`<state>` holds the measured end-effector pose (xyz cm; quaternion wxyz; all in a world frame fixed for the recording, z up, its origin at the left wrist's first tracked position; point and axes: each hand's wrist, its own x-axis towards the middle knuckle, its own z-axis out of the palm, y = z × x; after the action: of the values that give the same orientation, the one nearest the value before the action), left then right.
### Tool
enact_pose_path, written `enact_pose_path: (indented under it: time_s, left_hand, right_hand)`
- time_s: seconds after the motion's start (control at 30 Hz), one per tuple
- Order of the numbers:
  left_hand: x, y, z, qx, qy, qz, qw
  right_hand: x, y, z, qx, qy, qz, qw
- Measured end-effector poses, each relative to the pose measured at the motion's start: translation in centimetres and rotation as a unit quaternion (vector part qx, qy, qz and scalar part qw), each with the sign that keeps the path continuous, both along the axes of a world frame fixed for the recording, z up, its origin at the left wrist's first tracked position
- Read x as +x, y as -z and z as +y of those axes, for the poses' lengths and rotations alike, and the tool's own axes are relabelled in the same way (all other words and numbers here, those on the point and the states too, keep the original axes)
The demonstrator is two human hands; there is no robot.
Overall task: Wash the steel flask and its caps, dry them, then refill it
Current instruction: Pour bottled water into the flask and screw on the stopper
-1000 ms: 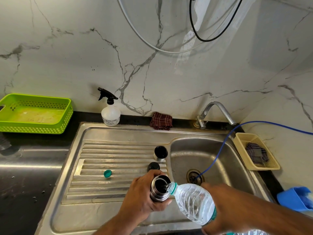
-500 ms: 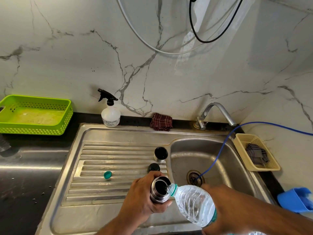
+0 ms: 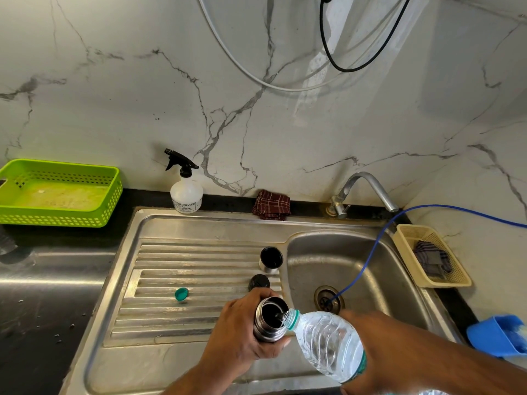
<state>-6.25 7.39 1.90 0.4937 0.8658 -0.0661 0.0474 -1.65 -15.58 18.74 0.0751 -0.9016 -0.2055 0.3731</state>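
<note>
My left hand grips the steel flask upright over the draining board, its mouth uncovered. My right hand holds a clear plastic water bottle tilted so its neck rests at the flask's rim, and water runs into the flask. The flask's steel cup cap stands mouth up on the draining board beside the basin. A black inner cap lies just in front of it. The bottle's small green cap lies on the ridges to the left.
The sink basin lies right of the draining board, with a blue hose running into its drain and a tap behind. A spray bottle, red checked cloth, green basket, beige basket and blue scoop surround it.
Both hands, the flask and the bottle have sunk slightly lower in view while the pouring goes on. Nothing else has moved.
</note>
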Motion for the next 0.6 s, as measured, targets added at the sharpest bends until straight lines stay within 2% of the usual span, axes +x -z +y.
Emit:
enact_pose_path:
  time_s: [0.6]
  left_hand:
    - [0.09,-0.29,-0.01,0.009,-0.005,0.003,1.000]
  right_hand:
    - [0.25,0.21,-0.11,-0.013,0.000,0.005,1.000]
